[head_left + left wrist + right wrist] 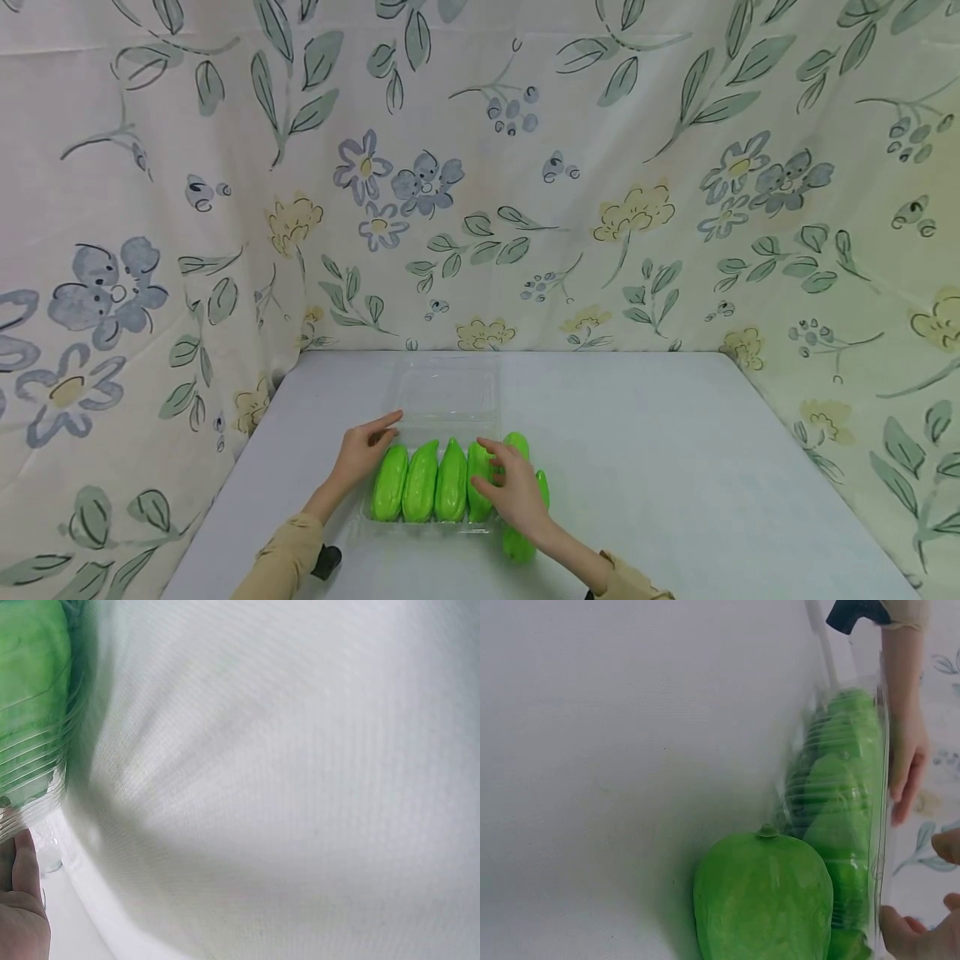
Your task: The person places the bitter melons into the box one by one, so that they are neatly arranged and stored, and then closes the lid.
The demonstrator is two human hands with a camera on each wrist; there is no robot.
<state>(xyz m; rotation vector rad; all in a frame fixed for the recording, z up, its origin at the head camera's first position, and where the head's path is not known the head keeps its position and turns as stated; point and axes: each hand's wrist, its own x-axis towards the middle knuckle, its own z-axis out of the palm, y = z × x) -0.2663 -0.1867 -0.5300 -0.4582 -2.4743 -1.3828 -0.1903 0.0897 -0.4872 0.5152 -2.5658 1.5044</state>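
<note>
A clear plastic clamshell box (420, 527) holds a row of several long, glossy green vegetable-like pieces (451, 483) with tapered tips. Its lid (446, 387) lies folded back toward the far edge. My left hand (362, 450) is at the box's far left corner, fingers extended along its side; the left wrist view shows fingers (26, 870) at the ribbed wall. Over the rightmost piece in the box hovers my right hand (517, 492), thumb and fingers apart. Beside the box's right wall, partly hidden by that hand, lies another green piece (765, 900).
More green shows past the right hand, one bit (542, 487) at its right and one (516, 446) behind it. The white table (675, 467) extends to the right. Floral cloth (480, 183) hangs behind and at both sides.
</note>
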